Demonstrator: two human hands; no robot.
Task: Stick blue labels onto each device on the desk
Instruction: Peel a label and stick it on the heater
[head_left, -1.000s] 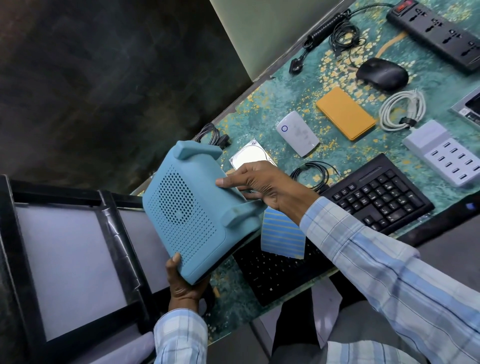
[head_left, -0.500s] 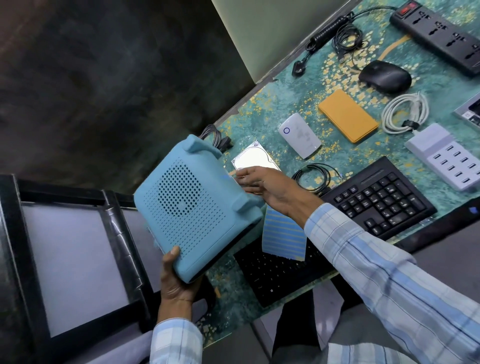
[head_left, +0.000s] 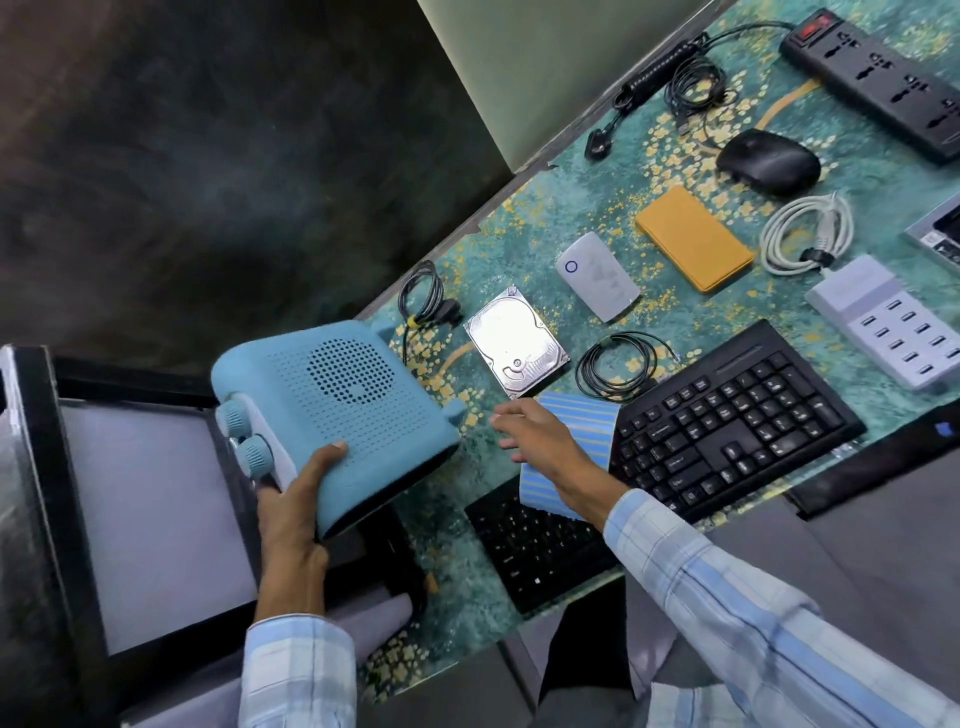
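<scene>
My left hand (head_left: 293, 499) grips a light blue speaker-like device (head_left: 337, 410) with a perforated face and two knobs, holding it above the desk's left edge. My right hand (head_left: 540, 441) hovers over the desk with fingers spread, empty, just above a blue striped label sheet (head_left: 582, 426) lying across two black keyboards. On the desk lie a bare hard drive (head_left: 514, 340), a white oval device (head_left: 597, 283), a yellow case (head_left: 693, 239), a black mouse (head_left: 769, 161) and a white multi-port charger (head_left: 888, 322).
A black keyboard (head_left: 727, 415) and a second one (head_left: 540, 545) sit at the desk's near edge. A power strip (head_left: 878, 78) lies far right. Coiled black cables (head_left: 618, 364) and a white cable (head_left: 802, 234) are scattered. A black-framed panel (head_left: 130, 504) stands left.
My right hand let go of the blue device and dropped toward the label sheet. My left hand turned the device so that its knobs now show and its face lies flatter.
</scene>
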